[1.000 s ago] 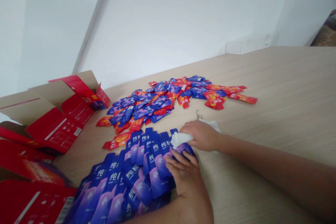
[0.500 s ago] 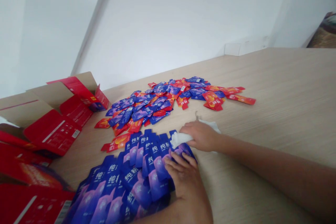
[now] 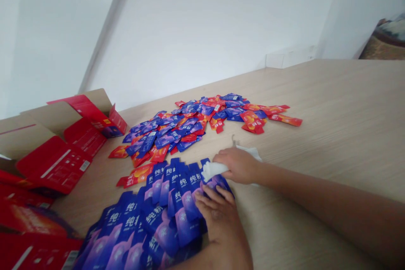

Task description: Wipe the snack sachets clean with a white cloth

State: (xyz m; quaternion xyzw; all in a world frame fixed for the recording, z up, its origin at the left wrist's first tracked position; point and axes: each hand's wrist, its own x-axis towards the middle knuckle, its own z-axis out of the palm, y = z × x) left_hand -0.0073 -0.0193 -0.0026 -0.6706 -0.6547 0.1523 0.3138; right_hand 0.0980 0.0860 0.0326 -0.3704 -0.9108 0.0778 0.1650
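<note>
My right hand point(image 3: 236, 164) is closed round a crumpled white cloth point(image 3: 212, 170), whose front end rests on the top packets and whose other end shows behind the hand. Below it, my left hand point(image 3: 218, 215) lies with fingers stretched over the right end of a layered spread of blue-purple packets point(image 3: 161, 223). These sachets overlap in rows, printed side up. Part of the spread is hidden under my left hand and forearm.
Beyond the hands lies a loose pile of mixed red and blue sachets point(image 3: 190, 124). Open red cartons point(image 3: 57, 164) stand along the left. A white wall point(image 3: 205, 25) borders the wooden table point(image 3: 332, 135), with a small white box point(image 3: 274, 60) at the back edge.
The view has shifted slightly, so everything sits a little further left in the picture. Both hands keep practically the same place over the packets, and the cloth stays in my right hand.
</note>
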